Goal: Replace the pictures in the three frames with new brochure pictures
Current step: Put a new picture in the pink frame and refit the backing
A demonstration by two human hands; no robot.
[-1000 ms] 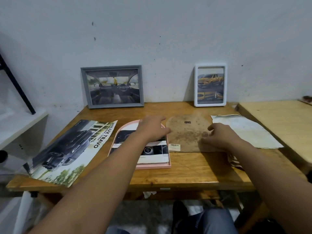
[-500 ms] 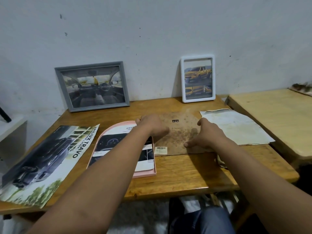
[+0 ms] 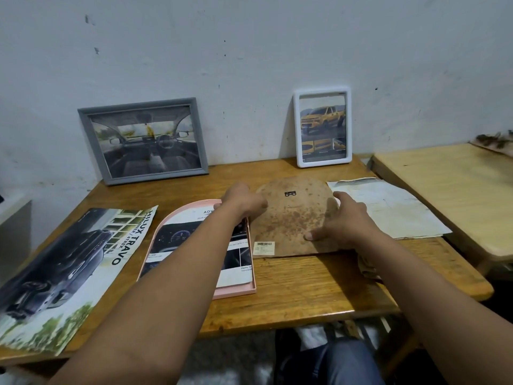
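Note:
A pink arched frame [image 3: 236, 291] lies flat on the wooden table [image 3: 305, 290] with a brochure picture [image 3: 177, 240] inside it. Its brown backing board [image 3: 291, 220] lies to the right of it. My left hand [image 3: 244, 201] grips the board's left edge, beside the frame's top corner. My right hand [image 3: 344, 220] rests on the board's right side, fingers spread. A grey frame [image 3: 143, 140] and a white frame [image 3: 323, 126] lean upright against the wall, each holding a car picture.
A large car brochure [image 3: 69, 270] lies at the table's left, overhanging the front edge. A creased white sheet [image 3: 388, 207] lies right of the board. A second, lighter table [image 3: 455, 195] stands at the right. My knees [image 3: 347, 362] are below the table.
My right hand has slid from the board's lower middle to its right side. My left hand stays at the board's left edge. The camera view has shifted slightly.

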